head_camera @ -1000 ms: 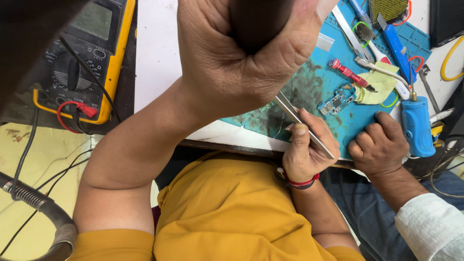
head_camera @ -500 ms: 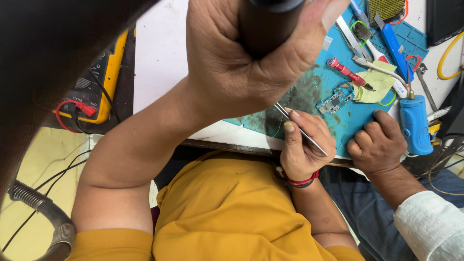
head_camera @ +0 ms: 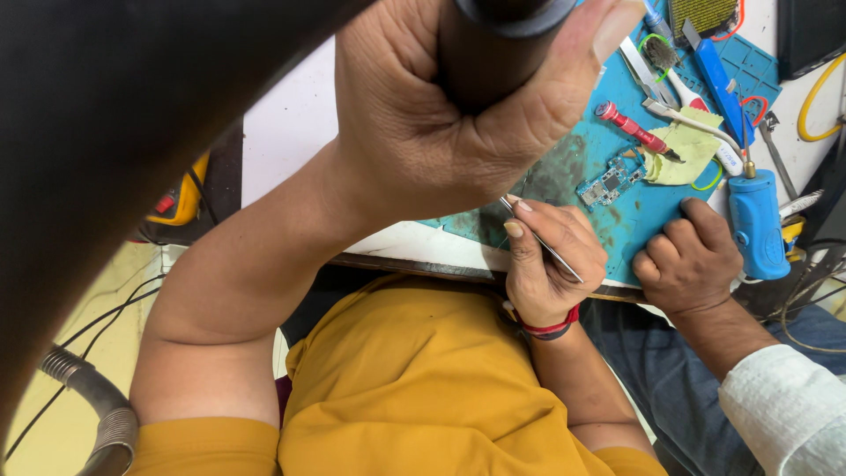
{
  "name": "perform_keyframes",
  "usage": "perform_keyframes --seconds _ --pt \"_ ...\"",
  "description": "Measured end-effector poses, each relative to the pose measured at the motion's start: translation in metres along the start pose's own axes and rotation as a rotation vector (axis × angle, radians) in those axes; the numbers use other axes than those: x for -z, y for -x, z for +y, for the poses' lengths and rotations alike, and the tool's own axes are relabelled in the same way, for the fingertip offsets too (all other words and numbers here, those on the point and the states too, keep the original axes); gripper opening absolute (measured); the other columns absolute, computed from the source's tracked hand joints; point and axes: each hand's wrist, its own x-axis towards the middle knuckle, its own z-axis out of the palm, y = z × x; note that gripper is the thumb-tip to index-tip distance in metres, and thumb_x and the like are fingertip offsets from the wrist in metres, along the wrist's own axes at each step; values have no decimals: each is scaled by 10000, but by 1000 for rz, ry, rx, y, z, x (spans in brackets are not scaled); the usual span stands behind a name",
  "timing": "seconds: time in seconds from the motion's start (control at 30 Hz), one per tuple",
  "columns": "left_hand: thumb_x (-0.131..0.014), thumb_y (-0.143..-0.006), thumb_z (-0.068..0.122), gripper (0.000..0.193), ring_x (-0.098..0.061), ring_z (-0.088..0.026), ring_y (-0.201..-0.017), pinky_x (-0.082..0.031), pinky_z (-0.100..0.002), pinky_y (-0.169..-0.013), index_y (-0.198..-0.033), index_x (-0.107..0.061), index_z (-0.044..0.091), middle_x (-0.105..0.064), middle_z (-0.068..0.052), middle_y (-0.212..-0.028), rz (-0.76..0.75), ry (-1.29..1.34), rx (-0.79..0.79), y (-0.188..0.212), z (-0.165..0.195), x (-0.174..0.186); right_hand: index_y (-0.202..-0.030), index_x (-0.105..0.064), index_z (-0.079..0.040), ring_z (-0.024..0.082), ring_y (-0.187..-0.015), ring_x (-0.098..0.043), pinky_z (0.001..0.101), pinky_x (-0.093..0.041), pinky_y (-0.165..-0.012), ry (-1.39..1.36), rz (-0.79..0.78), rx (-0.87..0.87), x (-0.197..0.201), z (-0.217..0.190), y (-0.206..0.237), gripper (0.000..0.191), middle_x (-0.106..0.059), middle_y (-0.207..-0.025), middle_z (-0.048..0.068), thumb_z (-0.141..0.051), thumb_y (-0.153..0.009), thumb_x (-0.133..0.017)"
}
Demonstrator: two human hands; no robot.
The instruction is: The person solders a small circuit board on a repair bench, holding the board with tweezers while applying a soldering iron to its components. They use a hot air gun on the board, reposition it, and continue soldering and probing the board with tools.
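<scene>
Repair bench seen from above: white table (head_camera: 291, 132) with a teal work mat (head_camera: 634, 220) on it, cluttered with tools. Far left, a big dark blurred shape fills the corner; a yellow meter (head_camera: 181, 196) peeks out beside it, and a corrugated hose (head_camera: 97, 414) sits lower left.

Left hand (head_camera: 449, 115), close to the lens, is wrapped tight in a fist around a thick black cylindrical handle (head_camera: 489, 40); its working end is out of view.

Right hand (head_camera: 551, 264), red band at the wrist, is at the near edge of the mat, fingers pinched around thin metal tweezers (head_camera: 539, 240), tips pointing up-left under the fist. The tweezers look light, stiff and slick, best held mid-shaft as here.

Just right, a small circuit board (head_camera: 610, 181) lies flat on the mat, apart from both hands. Likely fragile; take it by the edges.

Beyond: a red screwdriver (head_camera: 633, 130), a yellow cloth (head_camera: 683, 152), a blue handled tool (head_camera: 756, 225). Another person's hand (head_camera: 689, 264), white sleeve, rests curled on the mat edge.
</scene>
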Motion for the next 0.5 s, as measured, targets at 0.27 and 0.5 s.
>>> perform_keyframes --seconds 0.27,0.5 --pt "-730 -1116 -59 56 -695 -36 -793 -600 -191 -717 -1082 -689 -80 -767 -68 -951 2 -16 0 4 -1 -1 -1105 -731 25 202 -830 -681 249 -510 -762 -4 -13 2 -1 0 -1 154 -764 -1072 161 36 -958 -779" --pt "-731 -1105 -58 70 -671 -23 -768 -595 -187 -716 -1057 -683 -68 -746 -46 -894 17 -8 18 6 -1 -3 -1114 -733 27 201 -833 -680 251 -505 -768 -2 -9 -2 -1 0 0 160 -764 -1073 162 42 -961 -779"
